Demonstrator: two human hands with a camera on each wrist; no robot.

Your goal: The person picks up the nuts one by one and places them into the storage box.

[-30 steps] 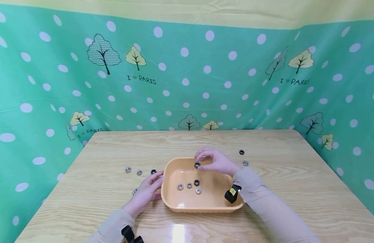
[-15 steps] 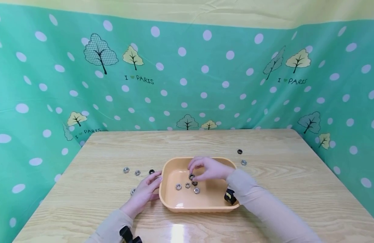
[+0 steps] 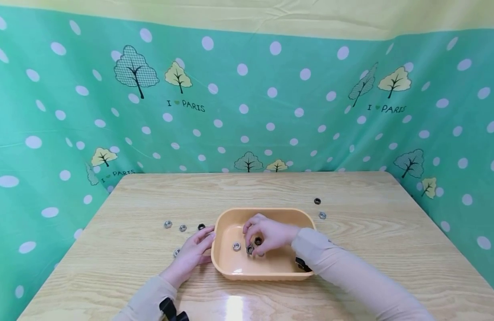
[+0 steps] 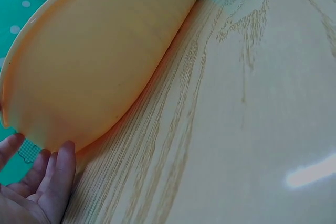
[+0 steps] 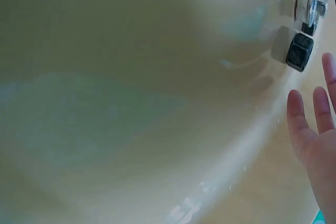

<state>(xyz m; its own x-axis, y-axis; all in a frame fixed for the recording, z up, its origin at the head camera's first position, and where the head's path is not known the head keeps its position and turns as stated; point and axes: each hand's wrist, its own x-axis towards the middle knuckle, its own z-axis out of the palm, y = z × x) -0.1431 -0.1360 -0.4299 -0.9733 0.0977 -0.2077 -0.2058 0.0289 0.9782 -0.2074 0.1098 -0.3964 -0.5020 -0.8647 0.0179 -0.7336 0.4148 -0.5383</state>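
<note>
Inside the orange tray (image 3: 271,273) my right hand (image 3: 271,234) reaches down, its thumb and fingers pinching a nut (image 3: 250,249) low over the tray floor. A black nut (image 3: 258,240) lies beside those fingers and a silver nut (image 3: 236,246) to their left; another silver one is mostly hidden under the hand. In the right wrist view a black nut (image 5: 300,52) and a silver nut (image 5: 315,8) are near my right hand (image 5: 320,140). My left hand (image 3: 192,254) rests with extended fingers against the tray's left side, also seen in the left wrist view on the tray wall (image 4: 94,61).
On the wooden table (image 3: 150,196), left of the tray, lie silver nuts (image 3: 168,224), a black nut (image 3: 201,227) and another silver nut (image 3: 177,252) partly behind my left hand. Behind the tray on the right are a black nut (image 3: 317,201) and a silver nut (image 3: 322,215). A patterned curtain (image 3: 230,129) stands behind.
My right hand has moved left, forward over the tray and down toward its floor, carrying the pinched nut. The left hand has stayed at the tray's side.
</note>
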